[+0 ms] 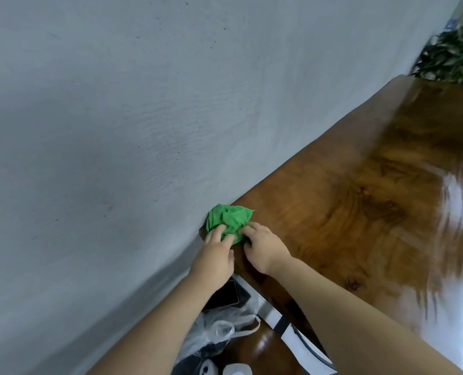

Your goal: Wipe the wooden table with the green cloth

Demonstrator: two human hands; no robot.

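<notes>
Head view, 1 frame. Green cloth [229, 220] lies bunched in a loose wad at the corner of the wooden worktop [346, 201], right where the worktop edge meets the grey wall [116, 117]. Part of the cloth overhangs toward the wall side.

My left hand [215, 257] comes in from the lower left, palm down, with its fingertips [217, 231] pressed into the near left portion of the cloth. The grip here is narrow: fingers curled and pinching the fabric, thumb tucked along the inner side.

My right hand [262, 249] rests beside it on the worktop, touching the cloth on its near right side. Its fingers are bent and closed onto the cloth edge; the thumb lies low against the wood. Both hands hold the same wad, and they sit just beside each other with a small gap between the knuckles.

The worktop surface is glossy dark brown with visible grain and a bright light reflection toward the right edge of the frame. The far right portion is motion-blurred.

Below the worktop corner, between my 2 forearms, I see a dark phone [223, 295] lying flat on something dark, a crumpled clear plastic bag [219, 327], and a white strip with a black band [281, 323]. A leafy plant [455, 55] stands beyond the far end of the worktop, blurred.
</notes>
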